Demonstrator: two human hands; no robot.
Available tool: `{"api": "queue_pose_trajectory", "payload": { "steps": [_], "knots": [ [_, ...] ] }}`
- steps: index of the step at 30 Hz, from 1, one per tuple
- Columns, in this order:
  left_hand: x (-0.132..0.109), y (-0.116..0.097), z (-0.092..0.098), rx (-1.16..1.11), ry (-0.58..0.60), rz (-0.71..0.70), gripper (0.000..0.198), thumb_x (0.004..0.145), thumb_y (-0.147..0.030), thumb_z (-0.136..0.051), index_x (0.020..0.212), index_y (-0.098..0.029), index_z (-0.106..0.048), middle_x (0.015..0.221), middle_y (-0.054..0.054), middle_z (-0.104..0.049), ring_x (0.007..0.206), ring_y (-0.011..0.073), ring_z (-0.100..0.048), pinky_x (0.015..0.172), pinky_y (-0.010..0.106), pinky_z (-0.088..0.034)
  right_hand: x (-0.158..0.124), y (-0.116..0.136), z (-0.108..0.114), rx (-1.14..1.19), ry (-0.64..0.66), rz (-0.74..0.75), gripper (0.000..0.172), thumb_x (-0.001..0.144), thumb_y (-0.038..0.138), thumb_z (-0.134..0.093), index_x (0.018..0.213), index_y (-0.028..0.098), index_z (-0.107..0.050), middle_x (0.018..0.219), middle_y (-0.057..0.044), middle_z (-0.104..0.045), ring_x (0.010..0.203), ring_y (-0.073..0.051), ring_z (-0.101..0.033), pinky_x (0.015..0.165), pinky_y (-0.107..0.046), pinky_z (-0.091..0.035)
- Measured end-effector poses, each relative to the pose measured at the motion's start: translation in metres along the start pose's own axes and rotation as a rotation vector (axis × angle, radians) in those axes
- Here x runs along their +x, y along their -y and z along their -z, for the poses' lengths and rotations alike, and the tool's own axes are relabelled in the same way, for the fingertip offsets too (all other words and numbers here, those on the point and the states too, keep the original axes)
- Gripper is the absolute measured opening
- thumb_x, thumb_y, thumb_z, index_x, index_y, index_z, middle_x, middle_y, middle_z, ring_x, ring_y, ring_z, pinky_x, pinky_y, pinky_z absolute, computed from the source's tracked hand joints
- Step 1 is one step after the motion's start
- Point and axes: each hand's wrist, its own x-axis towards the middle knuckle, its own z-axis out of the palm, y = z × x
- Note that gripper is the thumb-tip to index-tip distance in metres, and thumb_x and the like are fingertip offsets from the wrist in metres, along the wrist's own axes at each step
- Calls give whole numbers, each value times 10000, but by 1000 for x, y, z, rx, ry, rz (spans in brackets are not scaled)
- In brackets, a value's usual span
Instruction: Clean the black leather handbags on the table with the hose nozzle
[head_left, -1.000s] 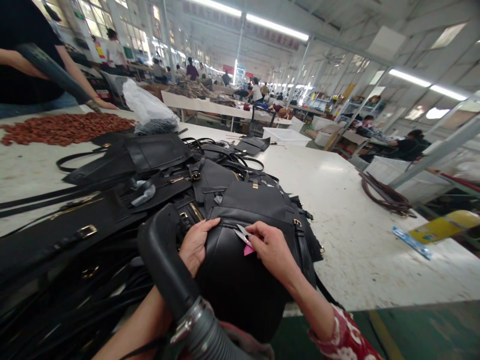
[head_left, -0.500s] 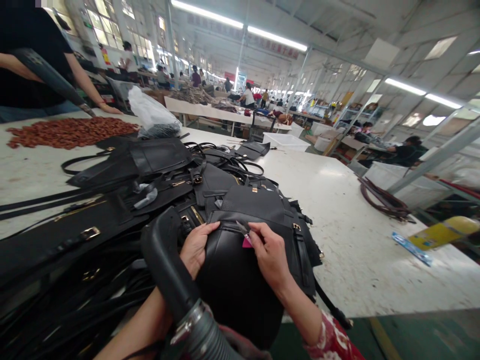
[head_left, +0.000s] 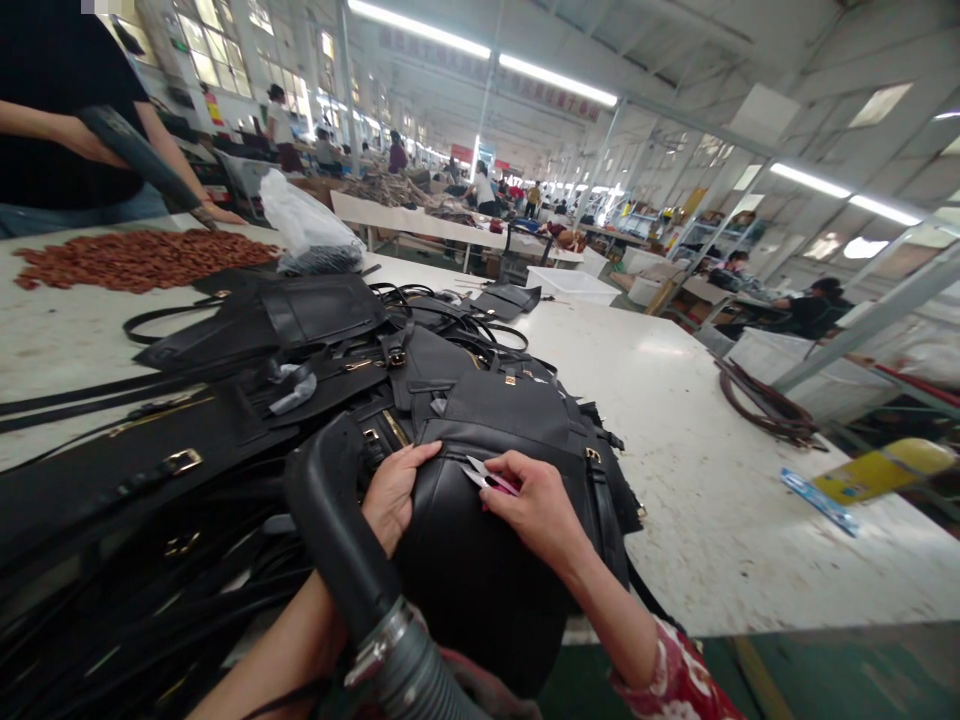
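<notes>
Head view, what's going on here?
The person's right hand holds small snips, blades apart, just over a black bag near a seam. The left hand holds the bag's left side, thumb on top. More black bags are heaped on the white table. Across it, a co-worker stands by a heap of brown pieces.

1 head cam, mine, looking fwd + down. Black pipe (head_left: 337, 520) nearest lens, btm L of ctr; my L hand (head_left: 390, 497) & R hand (head_left: 531, 497) close, lower mid. Worktable (head_left: 690, 480) beyond, hall w/ ceiling lights (head_left: 559, 80) far, up top.
</notes>
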Motion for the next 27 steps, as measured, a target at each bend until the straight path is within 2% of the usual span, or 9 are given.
{"api": "queue_pose_trajectory", "payload": {
  "steps": [4, 21, 27],
  "knots": [
    [0, 0, -1, 17, -17, 17, 141, 622, -22, -614, 752, -76, -598, 560, 54, -644, 433, 150, -588, 470, 245, -495, 0, -4, -2, 36, -7, -24, 166, 665, 204, -563, 811, 189, -641, 588, 37, -569, 533, -111, -483, 519, -202, -340],
    [-2, 1, -1, 65, -7, -5, 103, 636, -51, -613, 733, -80, -596, 556, 61, -643, 432, 152, -587, 476, 250, -494, -1, 1, -5, -17, -13, -37, 135, 680, 189, -564, 801, 191, -624, 612, 35, -584, 559, -117, -506, 545, -206, -356],
    [-5, 0, -2, 92, 38, -26, 95, 631, -81, -627, 724, -86, -606, 577, 67, -653, 466, 166, -604, 510, 267, -503, -10, 4, -14, -127, -109, 73, 179, 744, 145, -493, 896, 183, -580, 805, -30, -614, 747, -165, -553, 687, -253, -403]
  ]
}}
